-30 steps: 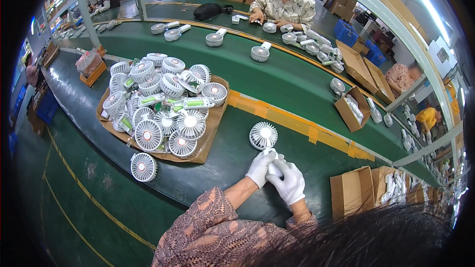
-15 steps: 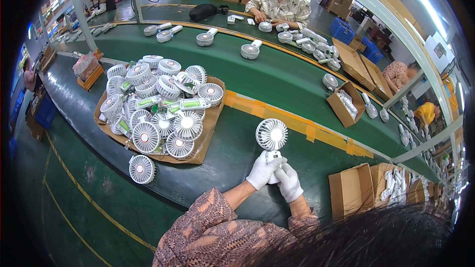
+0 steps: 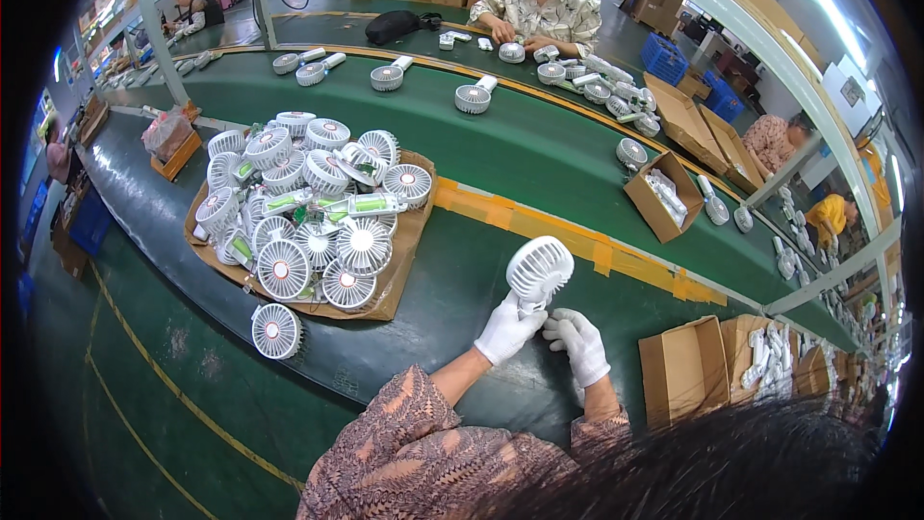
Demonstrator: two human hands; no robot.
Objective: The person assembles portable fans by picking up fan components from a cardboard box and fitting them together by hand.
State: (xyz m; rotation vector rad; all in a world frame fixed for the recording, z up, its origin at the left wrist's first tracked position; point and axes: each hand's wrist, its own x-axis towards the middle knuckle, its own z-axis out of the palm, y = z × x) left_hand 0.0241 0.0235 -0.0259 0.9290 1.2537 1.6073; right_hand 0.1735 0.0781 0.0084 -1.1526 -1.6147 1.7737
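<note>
My left hand, in a white glove, is closed around the handle of a white handheld fan. The fan's round caged head tilts up to the right above the dark bench, and my fingers hide most of its handle. Close by on the right is my gloved right hand, its fingers curled with the tips beside the handle. Whatever those fingers pinch, if anything, is hidden. To the left, a cardboard tray carries a heap of white fan heads, some with green parts showing. One loose fan lies in front of the tray.
Beyond the orange tape runs a green conveyor belt with fans and a box of white parts. Open cardboard boxes stand to my right. Across the belt a person handles fan parts. A metal frame post rises at left.
The fan has turned and now leans right, held by my left hand alone. My right hand has come off its handle, slightly rightward. Fans and the box on the belt have shifted left.
</note>
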